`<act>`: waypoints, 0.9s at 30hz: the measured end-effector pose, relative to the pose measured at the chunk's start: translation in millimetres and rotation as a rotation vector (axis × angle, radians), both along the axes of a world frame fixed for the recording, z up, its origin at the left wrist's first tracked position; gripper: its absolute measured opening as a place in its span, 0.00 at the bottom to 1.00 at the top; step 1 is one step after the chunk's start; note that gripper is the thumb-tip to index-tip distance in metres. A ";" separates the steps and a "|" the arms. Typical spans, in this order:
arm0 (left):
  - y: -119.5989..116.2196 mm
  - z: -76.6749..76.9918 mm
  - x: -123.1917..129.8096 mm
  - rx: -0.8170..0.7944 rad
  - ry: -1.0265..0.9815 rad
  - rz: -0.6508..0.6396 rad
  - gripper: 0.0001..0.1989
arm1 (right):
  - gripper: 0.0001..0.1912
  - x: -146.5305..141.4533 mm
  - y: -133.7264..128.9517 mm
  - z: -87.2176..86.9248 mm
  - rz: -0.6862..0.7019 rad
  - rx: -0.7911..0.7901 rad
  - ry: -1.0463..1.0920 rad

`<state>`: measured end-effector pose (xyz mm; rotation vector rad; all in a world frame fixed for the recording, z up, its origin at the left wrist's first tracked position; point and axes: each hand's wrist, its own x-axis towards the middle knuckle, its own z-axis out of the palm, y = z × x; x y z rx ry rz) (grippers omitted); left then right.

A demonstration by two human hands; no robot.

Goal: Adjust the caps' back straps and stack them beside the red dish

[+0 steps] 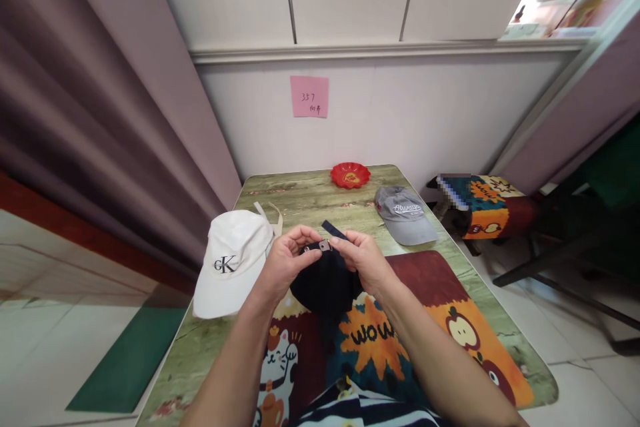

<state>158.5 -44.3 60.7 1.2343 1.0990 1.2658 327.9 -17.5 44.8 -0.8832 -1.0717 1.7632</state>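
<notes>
A black cap [323,285] is held over the table, its back strap turned up between my hands. My left hand [296,255] pinches the strap on the left of a small metal buckle [325,245]. On the other side, my right hand [361,255] grips the dark strap [334,229], whose loose end sticks up to the left. Close to my left forearm lies a white cap [234,260] with dark letters and a loose strap. A grey cap [406,215] with white lettering rests at the table's right side.
A red scalloped dish [351,175] sits near the wall edge of the wooden-patterned table [280,187]. A colourful printed mat [420,280] lies under my arms. Right of the table stands a stool [487,205] with a similar cover. A pink note [310,97] is on the wall.
</notes>
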 end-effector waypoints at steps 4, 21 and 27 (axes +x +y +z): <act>-0.8 5.5 5.3 0.075 0.057 0.074 0.09 | 0.20 -1.9 0.8 1.4 0.015 -0.004 0.018; -6.9 -12.2 37.1 0.108 -0.146 0.406 0.08 | 0.18 -31.7 -7.3 3.5 -0.277 0.124 -0.016; -8.5 -10.0 37.2 0.087 -0.346 0.388 0.08 | 0.15 -36.8 -9.8 7.3 -0.274 0.217 -0.033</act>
